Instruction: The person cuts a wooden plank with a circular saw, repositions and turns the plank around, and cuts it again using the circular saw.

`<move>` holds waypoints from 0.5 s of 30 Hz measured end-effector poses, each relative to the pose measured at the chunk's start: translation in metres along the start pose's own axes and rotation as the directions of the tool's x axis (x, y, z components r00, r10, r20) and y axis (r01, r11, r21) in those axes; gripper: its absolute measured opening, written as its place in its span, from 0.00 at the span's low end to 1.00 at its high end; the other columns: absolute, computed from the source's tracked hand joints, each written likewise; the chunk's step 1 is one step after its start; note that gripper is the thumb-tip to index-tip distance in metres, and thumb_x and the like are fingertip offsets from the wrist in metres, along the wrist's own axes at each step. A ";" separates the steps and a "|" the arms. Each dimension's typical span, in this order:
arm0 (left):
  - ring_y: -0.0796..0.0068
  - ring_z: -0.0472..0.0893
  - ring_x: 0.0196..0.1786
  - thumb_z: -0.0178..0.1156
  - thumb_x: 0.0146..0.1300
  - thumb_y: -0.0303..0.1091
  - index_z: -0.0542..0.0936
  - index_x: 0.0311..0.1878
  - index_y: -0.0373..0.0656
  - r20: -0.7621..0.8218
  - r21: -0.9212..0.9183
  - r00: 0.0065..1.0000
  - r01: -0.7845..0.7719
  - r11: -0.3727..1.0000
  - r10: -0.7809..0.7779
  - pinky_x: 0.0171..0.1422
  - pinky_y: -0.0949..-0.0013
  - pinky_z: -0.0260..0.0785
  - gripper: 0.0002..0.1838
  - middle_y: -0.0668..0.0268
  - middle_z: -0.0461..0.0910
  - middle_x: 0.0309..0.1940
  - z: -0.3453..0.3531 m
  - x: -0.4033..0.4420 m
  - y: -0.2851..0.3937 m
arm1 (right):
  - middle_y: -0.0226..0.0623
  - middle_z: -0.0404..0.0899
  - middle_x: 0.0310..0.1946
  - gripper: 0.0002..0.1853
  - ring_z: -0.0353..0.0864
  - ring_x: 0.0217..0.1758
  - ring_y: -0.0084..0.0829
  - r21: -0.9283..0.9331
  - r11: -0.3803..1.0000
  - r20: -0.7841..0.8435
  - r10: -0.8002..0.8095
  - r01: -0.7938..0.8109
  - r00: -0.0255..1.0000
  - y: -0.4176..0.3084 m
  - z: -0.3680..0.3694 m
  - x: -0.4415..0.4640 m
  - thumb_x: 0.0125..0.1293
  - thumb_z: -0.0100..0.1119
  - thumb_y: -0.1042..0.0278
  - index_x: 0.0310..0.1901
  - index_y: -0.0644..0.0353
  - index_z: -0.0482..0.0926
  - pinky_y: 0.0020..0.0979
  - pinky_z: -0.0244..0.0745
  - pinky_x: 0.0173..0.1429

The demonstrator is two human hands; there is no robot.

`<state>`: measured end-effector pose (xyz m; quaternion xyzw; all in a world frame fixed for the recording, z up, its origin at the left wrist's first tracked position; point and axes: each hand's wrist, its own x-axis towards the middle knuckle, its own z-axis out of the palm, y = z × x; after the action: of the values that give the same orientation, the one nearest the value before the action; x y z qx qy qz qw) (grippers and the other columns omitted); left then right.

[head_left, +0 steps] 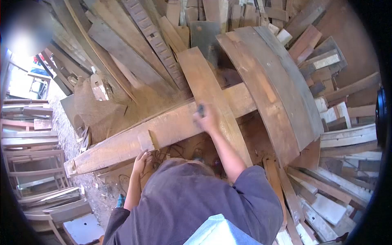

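My right hand (207, 119), smeared a little by motion, is closed round a small dark object (200, 109) whose kind I cannot make out. It is over the long wooden beam (173, 126), just left of a plank (210, 92) that lies across that beam. My left hand (141, 161) is at the beam's near edge, fingers stretched out. Just beyond its fingertips a small wooden block (145, 140) lies on the beam; I cannot tell whether they touch it.
Wide curved boards (271, 85) lie across the beam's right end. Long planks (122, 53) and a slotted timber (157, 43) lean at the back. Scrap wood (326, 196) is heaped on the right. Wooden frames (34, 167) are stacked at left. Thin cables (169, 152) hang below the beam.
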<state>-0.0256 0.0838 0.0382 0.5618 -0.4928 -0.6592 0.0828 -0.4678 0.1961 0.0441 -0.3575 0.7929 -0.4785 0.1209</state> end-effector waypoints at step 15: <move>0.80 0.80 0.44 0.60 0.81 0.45 0.79 0.72 0.41 0.184 0.370 0.981 -0.129 0.920 0.064 0.48 0.71 0.73 0.25 0.66 0.87 0.49 0.030 0.035 -0.006 | 0.46 0.67 0.77 0.25 0.55 0.86 0.63 -0.674 0.616 0.310 -0.266 0.408 0.913 0.073 0.049 -0.075 0.76 0.53 0.58 0.73 0.28 0.77 0.73 0.53 0.83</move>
<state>-0.0598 0.0802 0.0077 0.4845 -0.6436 -0.5913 -0.0371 -0.4210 0.2351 -0.0539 -0.5600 0.8202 -0.1047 -0.0522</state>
